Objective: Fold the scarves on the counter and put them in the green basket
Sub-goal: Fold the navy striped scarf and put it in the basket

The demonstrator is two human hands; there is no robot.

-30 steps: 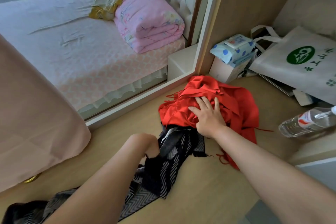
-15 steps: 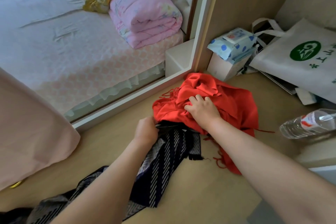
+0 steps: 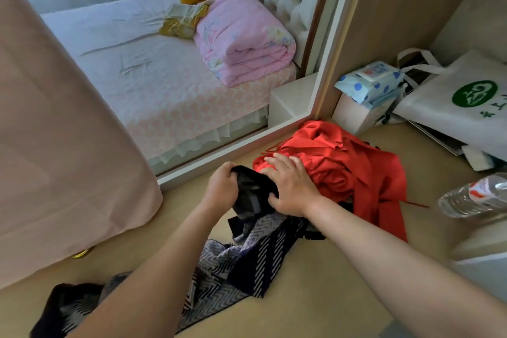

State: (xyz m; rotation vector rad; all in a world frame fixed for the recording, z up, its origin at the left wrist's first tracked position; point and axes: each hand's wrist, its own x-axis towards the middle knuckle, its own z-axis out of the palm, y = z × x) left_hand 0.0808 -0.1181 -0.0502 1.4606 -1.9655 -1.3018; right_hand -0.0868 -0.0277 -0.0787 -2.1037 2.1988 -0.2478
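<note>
My left grip (image 3: 220,186) clamps the dark zigzag woven scarf (image 3: 255,263); right grip (image 3: 290,186), spread flat, pins the crumpled red scarf (image 3: 351,173), probably separating them.

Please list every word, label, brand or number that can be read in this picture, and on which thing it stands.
No text reads clearly.
White fabric tote bag: round green logo, green characters below, too blurred to read.
Blue-dotted wipes pack: label too blurred.
Clear plastic water bottle: red and white label, unreadable.
</note>
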